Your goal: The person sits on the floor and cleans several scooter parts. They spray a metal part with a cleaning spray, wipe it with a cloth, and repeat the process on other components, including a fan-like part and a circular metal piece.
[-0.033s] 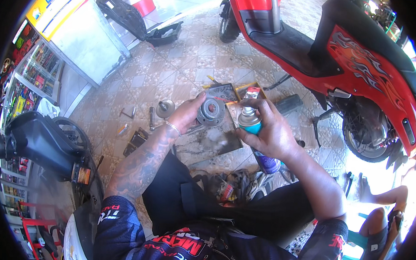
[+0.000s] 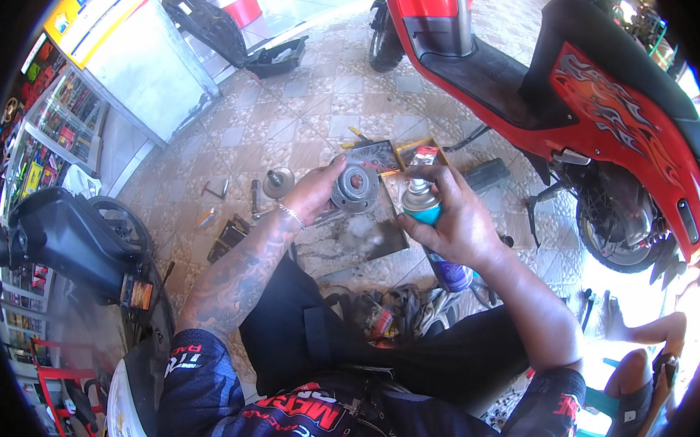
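Note:
My left hand (image 2: 314, 192) is closed around the edge of a round grey metal hub (image 2: 362, 201), with a hole in its middle and smaller holes around its flange. The hub faces up toward me above a dirty tray. To its right, my right hand (image 2: 465, 223) grips a spray can (image 2: 421, 211) with a teal body and silvery top. The index finger lies over the nozzle. A thin red straw (image 2: 377, 169) runs from the nozzle toward the hub's upper edge. Whether any spray comes out cannot be made out.
Below my hands lies the dirty metal tray (image 2: 384, 250). A metal disc (image 2: 276, 184), a T-shaped tool (image 2: 216, 188) and a wrench (image 2: 256, 197) lie left. A purple can (image 2: 451, 274) stands near my right forearm. Scooters flank me, one red (image 2: 518, 116); another person's leg (image 2: 632, 379) shows right.

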Action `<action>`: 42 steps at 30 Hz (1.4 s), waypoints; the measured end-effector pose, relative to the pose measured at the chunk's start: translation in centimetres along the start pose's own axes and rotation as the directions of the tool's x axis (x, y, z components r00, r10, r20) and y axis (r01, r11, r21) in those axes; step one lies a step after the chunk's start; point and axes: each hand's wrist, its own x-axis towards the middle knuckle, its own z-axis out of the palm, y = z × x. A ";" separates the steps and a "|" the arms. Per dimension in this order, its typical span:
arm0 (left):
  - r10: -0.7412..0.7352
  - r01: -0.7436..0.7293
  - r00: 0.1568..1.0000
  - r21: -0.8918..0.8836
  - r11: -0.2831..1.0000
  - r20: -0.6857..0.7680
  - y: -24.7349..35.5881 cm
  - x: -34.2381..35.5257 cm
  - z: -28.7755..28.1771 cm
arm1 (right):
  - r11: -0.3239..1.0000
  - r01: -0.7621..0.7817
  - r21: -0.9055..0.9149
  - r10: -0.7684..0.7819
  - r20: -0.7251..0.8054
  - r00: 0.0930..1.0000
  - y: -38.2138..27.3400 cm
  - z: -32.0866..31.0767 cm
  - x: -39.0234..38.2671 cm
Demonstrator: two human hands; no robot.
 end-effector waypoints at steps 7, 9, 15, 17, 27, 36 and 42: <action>-0.008 0.009 1.000 0.020 1.000 -0.022 0.7 0.3 0.1 | 0.999 -0.045 -0.029 0.045 -0.012 0.999 1.3 -0.3 0.7; -0.013 0.014 1.000 0.028 1.000 -0.028 0.8 0.5 0.0 | 0.997 -0.061 -0.050 0.061 0.016 0.998 1.5 -0.4 0.7; -0.018 0.022 0.996 0.039 0.999 -0.083 0.4 0.8 -0.4 | 0.996 -0.066 -0.065 0.069 0.049 0.996 1.1 -1.0 0.4; 0.008 -0.003 0.994 0.049 0.999 -0.105 0.2 0.9 -0.3 | 0.994 -0.091 -0.054 0.095 0.075 0.993 0.8 -1.2 0.4; -0.026 0.027 0.997 0.017 0.999 -0.073 0.8 0.4 0.1 | 0.996 -0.090 -0.011 0.090 0.063 0.994 0.2 -1.3 0.7; -0.014 0.013 0.998 -0.005 1.000 -0.064 0.9 0.3 0.3 | 0.996 0.080 0.040 -0.084 0.109 0.990 -0.2 -1.5 0.7; -0.023 0.023 0.998 -0.001 1.000 -0.059 1.2 0.1 0.6 | 0.995 0.081 0.052 -0.088 0.171 0.981 0.7 -2.3 0.5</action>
